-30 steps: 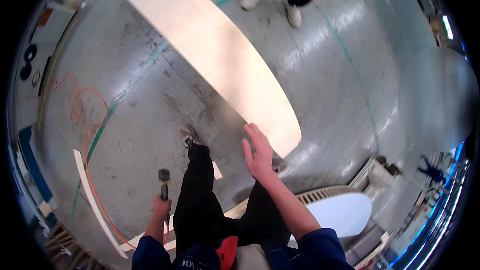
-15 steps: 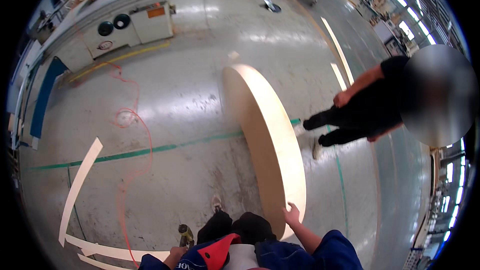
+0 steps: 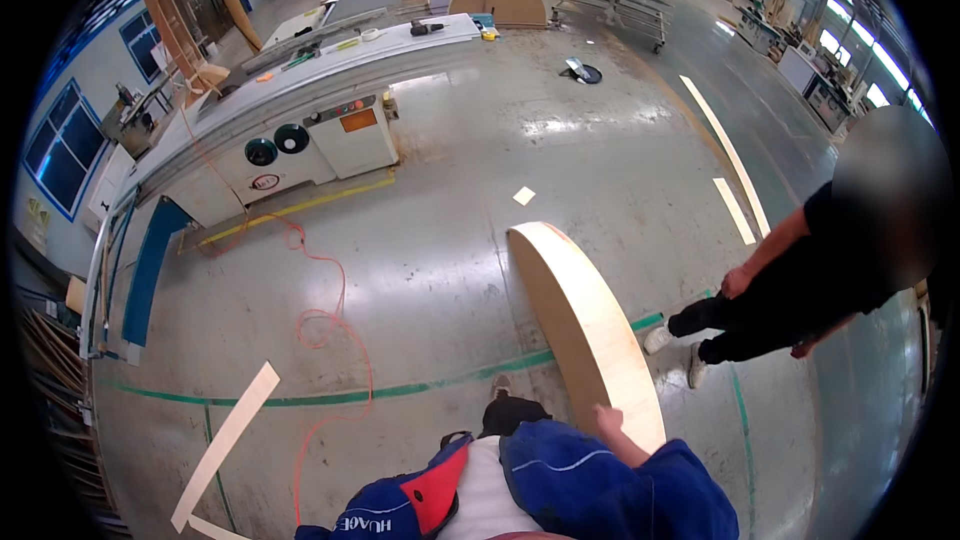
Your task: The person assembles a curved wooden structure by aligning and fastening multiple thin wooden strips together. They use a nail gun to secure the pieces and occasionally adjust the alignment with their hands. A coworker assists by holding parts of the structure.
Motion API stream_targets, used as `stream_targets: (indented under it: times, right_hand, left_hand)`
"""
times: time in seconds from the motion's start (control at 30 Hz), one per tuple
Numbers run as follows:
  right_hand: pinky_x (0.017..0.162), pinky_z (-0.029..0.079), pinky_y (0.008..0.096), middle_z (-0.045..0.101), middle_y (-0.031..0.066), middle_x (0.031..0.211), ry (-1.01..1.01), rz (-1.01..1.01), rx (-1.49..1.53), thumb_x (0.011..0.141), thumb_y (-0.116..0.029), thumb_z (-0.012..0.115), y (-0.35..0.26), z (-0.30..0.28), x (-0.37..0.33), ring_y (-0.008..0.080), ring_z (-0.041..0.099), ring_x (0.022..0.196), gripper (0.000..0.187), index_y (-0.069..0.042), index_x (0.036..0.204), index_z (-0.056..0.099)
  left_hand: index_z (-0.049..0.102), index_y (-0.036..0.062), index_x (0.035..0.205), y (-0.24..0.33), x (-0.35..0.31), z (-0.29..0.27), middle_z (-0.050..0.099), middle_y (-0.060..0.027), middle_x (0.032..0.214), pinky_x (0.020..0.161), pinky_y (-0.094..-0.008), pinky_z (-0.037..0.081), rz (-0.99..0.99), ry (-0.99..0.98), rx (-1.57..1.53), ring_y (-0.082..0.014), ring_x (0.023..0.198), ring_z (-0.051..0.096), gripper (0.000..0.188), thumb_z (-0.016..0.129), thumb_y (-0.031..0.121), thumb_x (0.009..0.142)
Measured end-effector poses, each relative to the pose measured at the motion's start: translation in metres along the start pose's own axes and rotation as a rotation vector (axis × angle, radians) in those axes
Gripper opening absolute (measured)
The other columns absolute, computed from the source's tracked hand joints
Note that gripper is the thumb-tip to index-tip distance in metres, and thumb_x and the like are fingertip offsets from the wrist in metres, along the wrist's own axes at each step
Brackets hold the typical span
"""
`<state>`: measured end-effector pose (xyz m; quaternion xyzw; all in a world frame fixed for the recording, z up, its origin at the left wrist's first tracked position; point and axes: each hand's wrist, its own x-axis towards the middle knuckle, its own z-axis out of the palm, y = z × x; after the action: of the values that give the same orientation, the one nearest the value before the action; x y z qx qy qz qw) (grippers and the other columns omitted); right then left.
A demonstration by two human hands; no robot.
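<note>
A large curved wooden panel (image 3: 585, 325) stands on its edge on the concrete floor, arching away from me. My right hand (image 3: 606, 419) is at its near end, gripping the top edge; the blue sleeve (image 3: 640, 485) covers the arm below it. My left hand is hidden below the frame. My dark trouser leg and shoe (image 3: 503, 402) show just left of the panel's near end.
A person in black (image 3: 790, 295) stands right of the panel, close to it. A long white saw machine (image 3: 300, 135) runs across the back left. An orange cable (image 3: 335, 325) loops over the floor, near a pale wooden strip (image 3: 225, 440) and a green floor line (image 3: 400, 390).
The view has swung up from the floor to the hall. The panel, flat a second ago, now stands on edge. My left hand with its hammer-like tool has dropped out of view.
</note>
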<state>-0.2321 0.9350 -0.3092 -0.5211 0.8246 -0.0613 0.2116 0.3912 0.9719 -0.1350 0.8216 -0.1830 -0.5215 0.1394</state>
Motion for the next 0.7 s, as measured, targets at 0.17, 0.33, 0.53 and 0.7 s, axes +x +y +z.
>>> stream_targets:
  times: [0.17,0.33,0.53,0.7]
  right_hand:
    - [0.060,0.043,0.0378,0.057,0.0145,0.058,0.085,-0.108,0.727,0.088,-0.036,0.055,-0.307,-0.149,0.169,0.0242,0.055,0.056,0.045,0.002,0.065,0.060]
    - [0.069,0.046,0.0298,0.062,0.0105,0.072,0.348,-0.809,0.920,0.086,-0.021,0.062,-0.578,-0.356,0.274,0.0141,0.057,0.072,0.027,0.006,0.079,0.062]
    - [0.095,0.043,0.0375,0.055,0.0147,0.124,0.820,-1.891,0.835,0.078,-0.007,0.071,-0.776,-0.551,0.257,0.0262,0.052,0.117,0.046,0.001,0.120,0.054]
    - [0.097,0.042,0.0383,0.055,0.0149,0.124,1.160,-2.144,0.503,0.078,-0.006,0.070,-0.822,-0.605,0.278,0.0271,0.052,0.118,0.044,0.001,0.119,0.055]
  left_hand:
    - [0.066,-0.0011,0.080,0.074,0.023,-0.051,0.064,-0.0103,0.074,0.056,-0.0358,0.046,-0.021,0.124,-0.095,-0.0210,0.063,0.059,0.029,0.068,0.027,0.075]
    - [0.065,-0.0006,0.080,0.104,0.080,-0.100,0.064,-0.0099,0.074,0.055,-0.0354,0.046,-0.169,0.215,-0.110,-0.0206,0.062,0.059,0.028,0.068,0.027,0.075]
    - [0.065,0.0001,0.080,0.163,0.178,-0.181,0.063,-0.0094,0.073,0.054,-0.0350,0.045,-0.300,0.226,0.021,-0.0200,0.061,0.058,0.028,0.068,0.028,0.076]
    - [0.065,0.0006,0.080,0.343,0.292,-0.216,0.063,-0.0090,0.072,0.053,-0.0346,0.044,-0.086,0.113,0.252,-0.0196,0.060,0.058,0.028,0.067,0.028,0.077]
